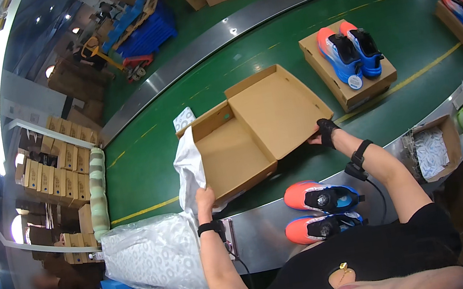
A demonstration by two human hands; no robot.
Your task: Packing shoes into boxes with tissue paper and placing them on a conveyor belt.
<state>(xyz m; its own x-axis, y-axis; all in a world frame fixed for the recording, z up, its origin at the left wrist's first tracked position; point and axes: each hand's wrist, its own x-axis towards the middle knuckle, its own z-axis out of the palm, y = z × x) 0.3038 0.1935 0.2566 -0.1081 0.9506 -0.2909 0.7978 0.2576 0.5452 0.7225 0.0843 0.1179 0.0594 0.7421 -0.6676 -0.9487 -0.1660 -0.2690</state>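
An open brown cardboard shoe box (230, 158) lies on the green conveyor belt in front of me, its lid (283, 109) folded back to the right. White tissue paper (187, 166) hangs over the box's left wall. My left hand (205, 199) is closed on the lower end of that paper, at the near left corner. On the right, my right hand (324, 132), with a black wrap on it, grips the lid's near right corner; its thumb is partly hidden. A pair of orange and blue sneakers (321, 197) rests on the metal edge just before my body.
Farther right on the belt, another pair of sneakers (350, 50) stands on a closed box (352, 102). A plastic-covered stack of printed paper (152, 257) lies at the left. An open carton (448, 140) with white paper sits at the right. Shelved boxes (58, 179) stand beyond the belt's left end.
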